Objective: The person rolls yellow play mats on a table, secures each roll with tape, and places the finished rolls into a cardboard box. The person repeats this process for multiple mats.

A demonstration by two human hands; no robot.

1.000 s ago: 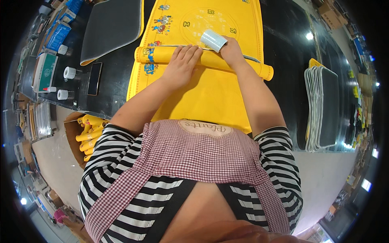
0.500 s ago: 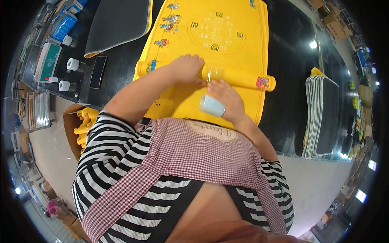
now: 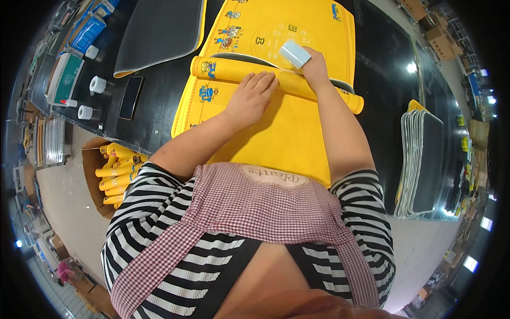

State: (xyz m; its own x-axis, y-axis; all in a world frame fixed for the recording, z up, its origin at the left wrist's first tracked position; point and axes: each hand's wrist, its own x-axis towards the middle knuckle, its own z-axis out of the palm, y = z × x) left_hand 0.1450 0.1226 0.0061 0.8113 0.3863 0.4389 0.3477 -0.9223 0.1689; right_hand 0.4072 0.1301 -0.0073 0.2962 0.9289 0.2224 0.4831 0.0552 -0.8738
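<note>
Across the stack of yellow printed mats point(image 3: 276, 135) lies a rolled-up yellow mat point(image 3: 297, 83) with cartoon figures; its dark underside shows along the far edge. My left hand point(image 3: 252, 98) rests on the near side of this roll, fingers stretched out and flat. Beyond the roll, my right hand point(image 3: 317, 68) grips a pale, whitish-blue roll of clear tape point(image 3: 295, 53). That hand's fingers are partly hidden behind the tape roll. Whether a strip of tape runs from it to the mat cannot be made out.
A dark-backed mat point(image 3: 159, 37) lies at the back left. Nearby are a phone point(image 3: 130, 98), several small white rolls point(image 3: 98, 84) and a green-and-white box point(image 3: 66, 80). Folded mats point(image 3: 419, 159) are stacked at the right. A carton point(image 3: 94, 181) of rolled yellow mats stands below left.
My right hand has carried the tape roll from the near side of the rolled mat to its far side. The rolled mat has shifted away from me, and my left hand has flattened onto it.
</note>
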